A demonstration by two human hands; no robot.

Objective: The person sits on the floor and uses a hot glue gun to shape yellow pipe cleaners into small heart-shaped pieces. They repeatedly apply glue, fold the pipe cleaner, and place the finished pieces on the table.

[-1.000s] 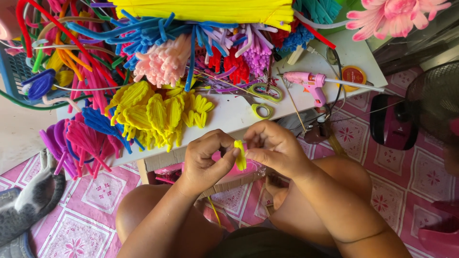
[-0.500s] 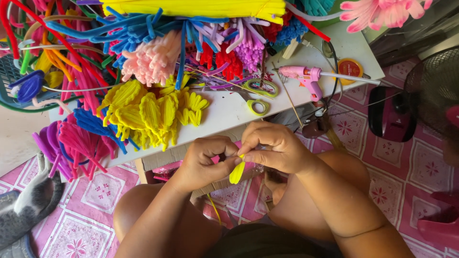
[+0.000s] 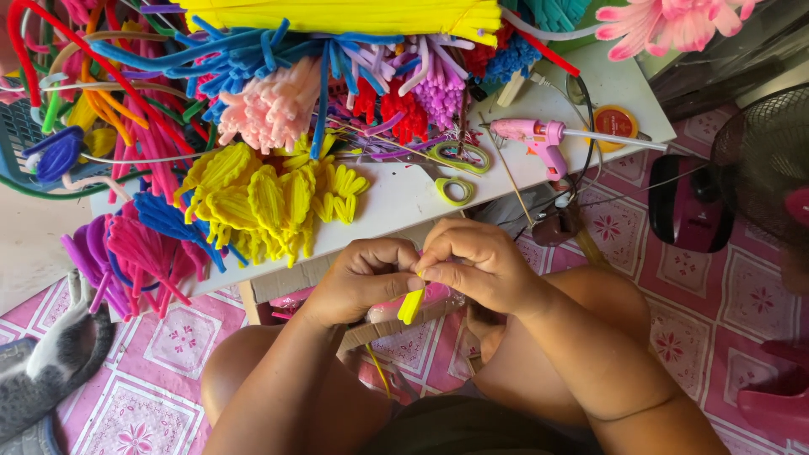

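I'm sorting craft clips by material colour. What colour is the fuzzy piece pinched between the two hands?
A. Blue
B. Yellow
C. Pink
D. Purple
B: the left hand and right hand meet fingertip to fingertip on a short yellow piece that hangs down between them, matching the yellow pile on the table.
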